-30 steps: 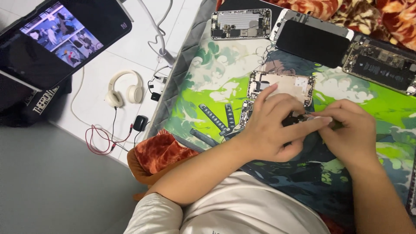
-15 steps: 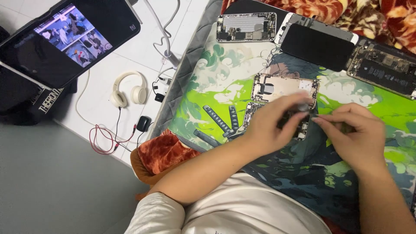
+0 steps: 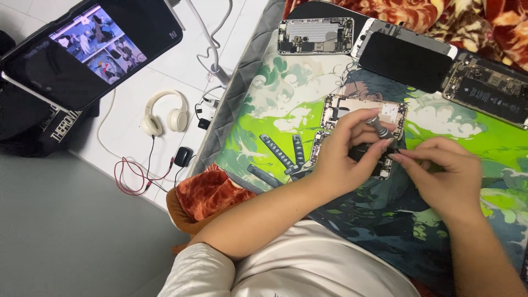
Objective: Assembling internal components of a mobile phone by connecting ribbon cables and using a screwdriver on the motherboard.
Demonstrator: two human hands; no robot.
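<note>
My left hand (image 3: 346, 157) grips a small screwdriver (image 3: 378, 125) with a silver knurled top, its tip down on an opened phone (image 3: 352, 107) with a gold-coloured frame. A second opened phone body lies just below it, mostly hidden under my fingers. To the right, my right hand (image 3: 448, 173) has its fingertips pinched together at the phone's lower right edge, on what looks like a thin dark tool. Both phones lie on a green printed work mat (image 3: 286, 93).
At the mat's far edge lie an opened phone shell (image 3: 314, 36), a black screen panel (image 3: 404, 60) and another opened phone (image 3: 489, 91). On the white floor to the left are a tablet (image 3: 93, 49) on a stand, cream headphones (image 3: 162, 118) and a red cable (image 3: 132, 176).
The view has shifted, so everything sits lower and further right in the frame. My left hand has lifted its fingers and the screwdriver top now shows. My right hand has drawn slightly right.
</note>
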